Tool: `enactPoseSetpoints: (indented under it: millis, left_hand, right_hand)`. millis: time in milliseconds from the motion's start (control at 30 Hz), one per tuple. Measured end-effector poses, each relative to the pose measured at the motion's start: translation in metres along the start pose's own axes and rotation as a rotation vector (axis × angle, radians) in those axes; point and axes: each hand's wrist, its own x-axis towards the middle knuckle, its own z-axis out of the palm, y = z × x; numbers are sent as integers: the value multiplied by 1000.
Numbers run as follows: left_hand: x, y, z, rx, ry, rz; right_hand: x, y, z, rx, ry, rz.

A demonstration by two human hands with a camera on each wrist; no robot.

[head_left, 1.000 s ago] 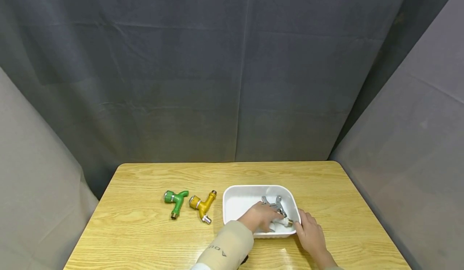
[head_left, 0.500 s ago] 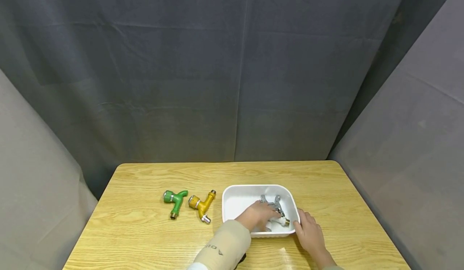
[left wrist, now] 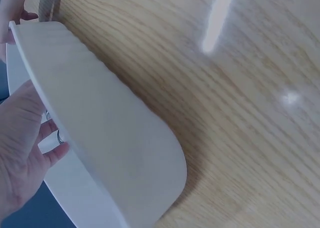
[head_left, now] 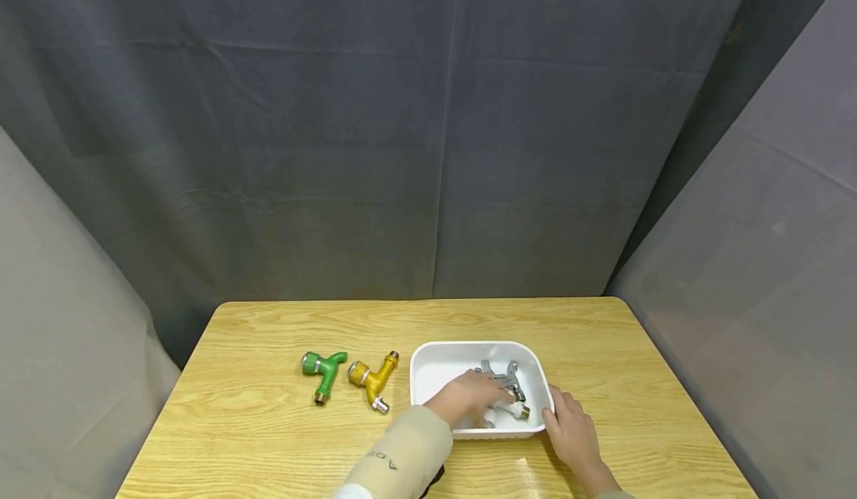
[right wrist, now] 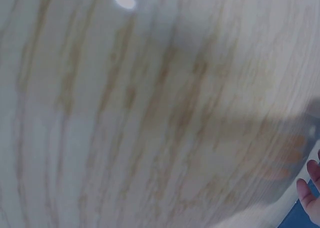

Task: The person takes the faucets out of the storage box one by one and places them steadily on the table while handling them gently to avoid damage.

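Observation:
A white tray [head_left: 431, 380] stands on the table right of centre. My left hand [head_left: 469, 396] reaches into it from the front and grips a white faucet [head_left: 514, 409] whose brass threaded end points right. In the left wrist view, the fingers of the left hand [left wrist: 20, 143] curl round a white part with a metal ring, partly behind the tray wall [left wrist: 105, 108]. Grey metal faucets [head_left: 512, 375] lie behind the white one, partly covered by the hand. My right hand [head_left: 574, 433] rests against the tray's front right corner, thumb at the rim, fingers extended along the outside.
Left of the tray, a green faucet [head_left: 325, 372] and a yellow faucet [head_left: 375, 381] lie side by side on the wooden table [head_left: 268, 439]. A dark curtain [head_left: 335, 149] hangs behind the table, with pale cloth on both sides.
My left hand has shifted a little to the left inside the tray, and the white faucet has moved left with it. The right hand stays at the tray corner.

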Motion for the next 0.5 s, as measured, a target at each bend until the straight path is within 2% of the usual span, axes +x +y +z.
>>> enactPoseSetpoints:
  millis: [233,500]
  left_hand:
    - [-5,-7,-4,4,3,40]
    - [-13,-14,-3,53,79,64]
  right_hand:
    - [0,1,-1,6,-13,8]
    - [-1,-1,-1,13,-8,11]
